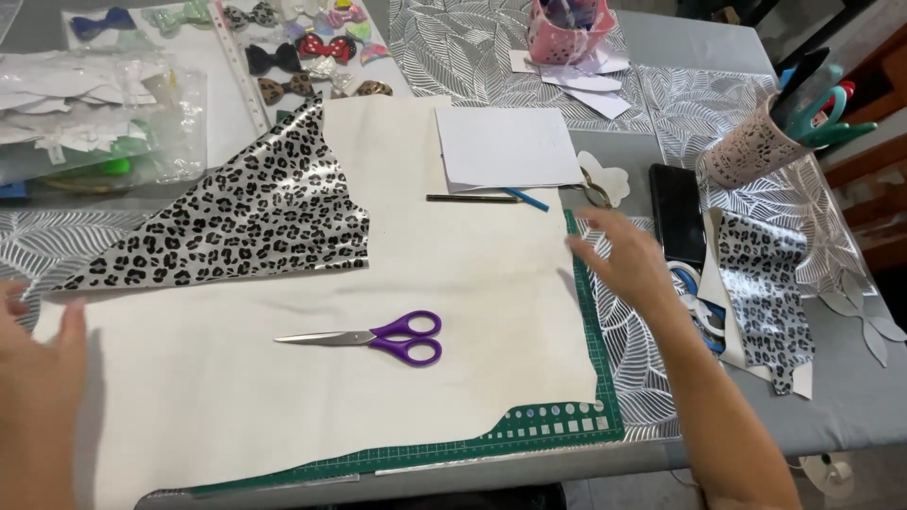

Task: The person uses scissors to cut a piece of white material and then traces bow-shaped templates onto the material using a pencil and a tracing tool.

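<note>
Heads up, both your hands are flat and open right now, neither grip has hold of anything: your left hand (38, 378) rests on the lower left edge of the big cream sheet (378, 283), and your right hand (624, 260) hovers with fingers spread at the sheet's right edge, mid-right of the frame. That sheet looks like faux leather turned back side up, matte and a bit fuzzy, with one corner folded over in the upper left so the glossy leopard print face (236, 212) shows. Slick stuff like that slides, so if you tug or smooth from one side only, I reckon the whole piece could skate across the green cutting mat (567, 430) and bunch up. The purple-handled scissors (378, 336) lie closed right in the middle of the sheet, blades pointing left; drag the sheet and they go along for the ride, maybe off the front of the table (841, 397). Just beside your right hand there's a black phone (675, 212) and a leopard print scrap (765, 293), easy to knock with your wrist. The pink cup of tools (756, 146) in the upper right looks top-heavy too, so watch your elbow. A pencil (472, 198) near the white paper (505, 146) up top could roll. The ridged, shiny silver leaf mats (491, 47) underneath won't add much grip either.
</note>
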